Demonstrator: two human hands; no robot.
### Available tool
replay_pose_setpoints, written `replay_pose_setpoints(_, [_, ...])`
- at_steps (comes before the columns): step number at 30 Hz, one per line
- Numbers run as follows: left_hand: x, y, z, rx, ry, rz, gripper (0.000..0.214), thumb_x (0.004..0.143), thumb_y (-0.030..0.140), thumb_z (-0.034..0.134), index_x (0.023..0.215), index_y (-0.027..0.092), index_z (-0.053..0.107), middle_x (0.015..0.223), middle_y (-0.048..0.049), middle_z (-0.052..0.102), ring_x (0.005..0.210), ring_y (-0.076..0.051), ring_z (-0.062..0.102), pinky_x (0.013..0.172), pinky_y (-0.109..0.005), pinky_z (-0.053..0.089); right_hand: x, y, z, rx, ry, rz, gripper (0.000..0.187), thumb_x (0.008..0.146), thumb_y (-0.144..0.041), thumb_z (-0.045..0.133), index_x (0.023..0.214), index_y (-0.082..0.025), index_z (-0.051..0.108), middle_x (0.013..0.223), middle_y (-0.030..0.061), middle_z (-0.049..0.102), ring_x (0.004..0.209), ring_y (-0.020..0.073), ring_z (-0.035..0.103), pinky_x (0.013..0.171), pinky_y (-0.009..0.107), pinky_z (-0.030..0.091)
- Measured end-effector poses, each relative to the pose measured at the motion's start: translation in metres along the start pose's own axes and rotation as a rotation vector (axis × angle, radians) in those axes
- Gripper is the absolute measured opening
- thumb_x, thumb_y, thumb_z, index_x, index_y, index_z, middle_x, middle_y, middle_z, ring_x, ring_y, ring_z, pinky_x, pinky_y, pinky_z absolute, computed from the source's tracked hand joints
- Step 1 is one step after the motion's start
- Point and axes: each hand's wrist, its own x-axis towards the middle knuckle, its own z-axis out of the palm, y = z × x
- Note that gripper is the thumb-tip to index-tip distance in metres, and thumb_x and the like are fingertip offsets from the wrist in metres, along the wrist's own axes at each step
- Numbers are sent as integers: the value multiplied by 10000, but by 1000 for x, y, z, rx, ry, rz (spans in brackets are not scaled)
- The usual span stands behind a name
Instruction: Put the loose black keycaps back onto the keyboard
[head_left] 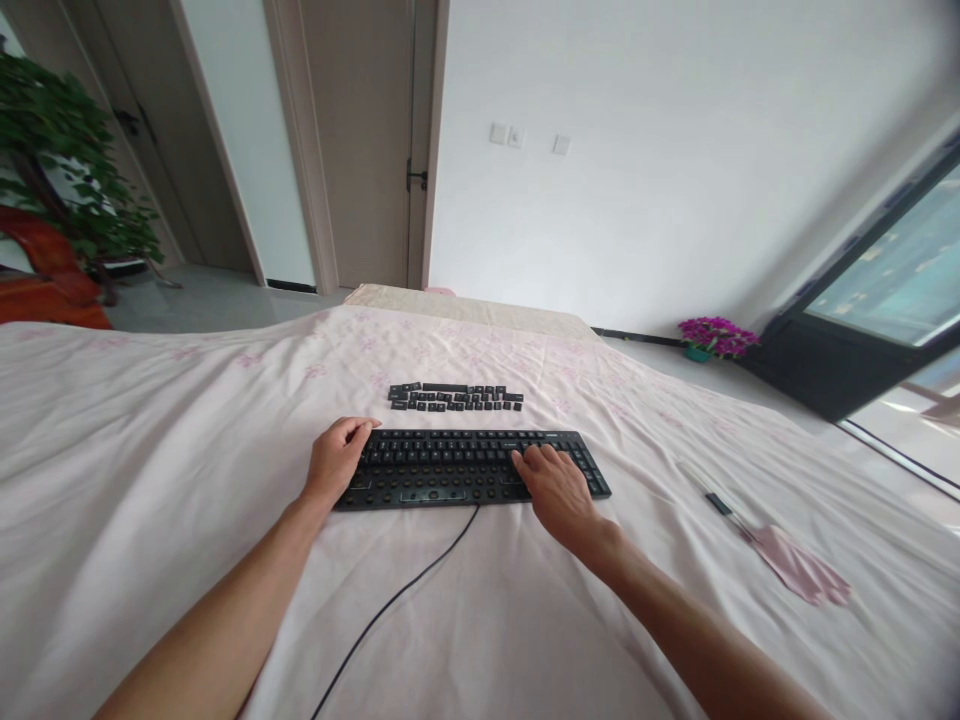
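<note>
A black keyboard [431, 452] lies on the bedsheet, its upper rows still bearing keycaps while the lower rows show bare sockets. My left hand [339, 455] is closed on the keyboard's left end, thumb and fingers at its upper corner. My right hand [553, 482] rests over the right part of the keyboard, fingers bent and close together at the keys; whatever is under the fingertips is hidden. Beyond the keyboard, loose black keycaps [456, 405] lie in rows, with a long spacebar [445, 387] among them.
A black cable [405, 588] runs from the keyboard toward me across the pale pink bedsheet [187, 480]. At right lie a small brush [718, 503] and a pink cloth [799, 562]. Doors, a white wall, a leafy plant [67, 150] and purple flowers [716, 336] stand beyond.
</note>
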Motion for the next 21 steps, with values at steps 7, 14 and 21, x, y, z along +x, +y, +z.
replay_pose_setpoints(7, [0, -2, 0, 13, -7, -1, 338, 854, 429, 481, 941, 214, 727, 1029, -33, 734, 970, -210, 644, 886, -281, 444, -1, 4, 2, -14, 6, -45, 477, 850, -69, 439, 1304, -183, 531, 1084, 123, 587, 946, 256, 481, 749, 370, 330])
replay_pose_setpoints(14, [-1, 0, -1, 12, -19, -8, 354, 850, 437, 487, 970, 210, 730, 1042, -37, 731, 992, -218, 638, 908, -286, 437, -1, 15, 3, 206, 42, 29, 511, 852, -44, 418, 1269, -282, 595, 1006, 61, 621, 903, 199, 528, 748, 302, 352])
replay_pose_setpoints(21, [-1, -4, -1, -20, -25, -40, 362, 849, 451, 494, 981, 208, 728, 1060, -45, 729, 1006, -228, 640, 949, -316, 436, -12, 63, 23, 432, 296, 326, 461, 875, -113, 385, 1213, -264, 660, 1103, 51, 661, 984, 217, 561, 857, 313, 423])
